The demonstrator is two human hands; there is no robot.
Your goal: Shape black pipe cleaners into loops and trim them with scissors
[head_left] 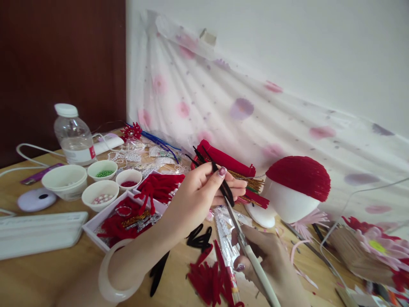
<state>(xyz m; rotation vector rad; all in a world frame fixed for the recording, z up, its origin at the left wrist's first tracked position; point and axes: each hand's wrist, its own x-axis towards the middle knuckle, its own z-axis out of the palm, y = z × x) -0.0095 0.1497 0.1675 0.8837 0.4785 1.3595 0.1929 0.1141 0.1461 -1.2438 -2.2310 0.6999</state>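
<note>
And here the black strips (227, 194), likely light, soft and bendy, best held mid-length, are pinched by the left hand's (198, 187) fingers, just off centre toward five o'clock, while the scissors (253, 256) below are gripped by the right hand's (271, 251) curled fingers.
</note>
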